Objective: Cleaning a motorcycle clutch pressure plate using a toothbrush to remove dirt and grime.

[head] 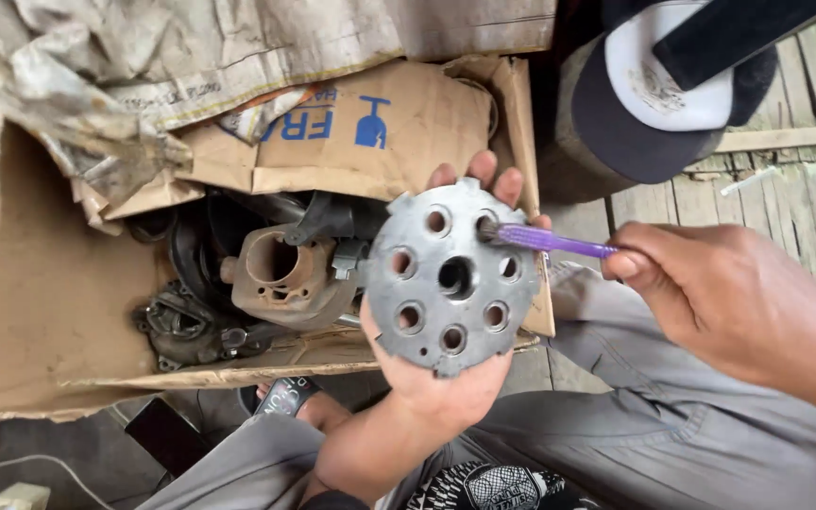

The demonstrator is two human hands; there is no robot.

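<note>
We are seated over an open cardboard box point(40, 312) that holds dirty engine parts, among them a rusty cylinder point(285, 274). Just right of the box, our left hand point(436, 378) cups a round grey metal plate point(450, 276) from behind, its face turned up toward us, with 7 smaller holes ringed around 1 centre hole. Our right hand point(729, 302) pinches a purple-handled brush point(545, 240), whose long axis runs nearly level with the bristle tip pointing left into the upper-right hole. We judge the step to be scrubbing the holes one at a time; the next hole would call for a small turn of the plate and a steady tip.
</note>
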